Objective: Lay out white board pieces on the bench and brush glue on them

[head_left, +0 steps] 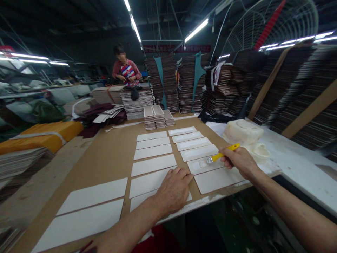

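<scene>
My right hand [238,160] grips a yellow-handled brush [219,155], its bristles touching a white rectangular card [204,165] smeared with wet glue. My left hand [173,189] lies flat, palm down, on a near white card [147,182] in the middle column. Several white cards lie in rows on the brown board [110,158]. One plain card [217,179] lies just in front of the brushed one.
A whitish glue tub [243,131] stands right of the cards on a white table [297,165]. Small card stacks [158,116] sit at the board's far end. Tall dark stacks [188,84] line the back and right. A person [126,70] works at the far side. An orange bundle [39,135] lies left.
</scene>
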{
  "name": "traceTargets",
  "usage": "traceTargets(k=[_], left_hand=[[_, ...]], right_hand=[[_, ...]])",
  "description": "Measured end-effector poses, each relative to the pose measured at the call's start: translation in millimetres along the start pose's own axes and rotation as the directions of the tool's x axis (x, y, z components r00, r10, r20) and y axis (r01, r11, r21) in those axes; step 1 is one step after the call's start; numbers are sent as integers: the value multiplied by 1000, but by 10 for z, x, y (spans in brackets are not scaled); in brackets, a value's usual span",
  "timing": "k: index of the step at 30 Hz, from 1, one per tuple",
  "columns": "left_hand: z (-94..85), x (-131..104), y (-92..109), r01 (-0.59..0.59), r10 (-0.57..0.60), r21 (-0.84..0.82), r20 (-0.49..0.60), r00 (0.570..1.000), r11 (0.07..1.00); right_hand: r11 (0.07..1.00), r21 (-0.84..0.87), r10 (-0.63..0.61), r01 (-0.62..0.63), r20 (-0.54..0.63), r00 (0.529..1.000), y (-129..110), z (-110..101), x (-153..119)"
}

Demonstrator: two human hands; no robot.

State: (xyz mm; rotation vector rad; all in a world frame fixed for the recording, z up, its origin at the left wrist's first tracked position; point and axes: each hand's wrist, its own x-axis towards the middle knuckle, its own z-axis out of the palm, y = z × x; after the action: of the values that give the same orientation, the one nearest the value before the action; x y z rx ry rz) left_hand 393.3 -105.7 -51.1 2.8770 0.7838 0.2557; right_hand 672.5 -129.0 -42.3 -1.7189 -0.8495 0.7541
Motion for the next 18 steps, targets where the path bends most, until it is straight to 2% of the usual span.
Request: traceTargets(k=[12,18], left_hand=[[44,-5,-26,-10,10,-9,-2,1000,1000],[39,-4,-27,-5,5,-24,5,1000,1000]], right_hand=[[994,-111,0,-17,-154,988,18,-578,113],[993,-115,-3,-19,-187,982,85,-753,189]])
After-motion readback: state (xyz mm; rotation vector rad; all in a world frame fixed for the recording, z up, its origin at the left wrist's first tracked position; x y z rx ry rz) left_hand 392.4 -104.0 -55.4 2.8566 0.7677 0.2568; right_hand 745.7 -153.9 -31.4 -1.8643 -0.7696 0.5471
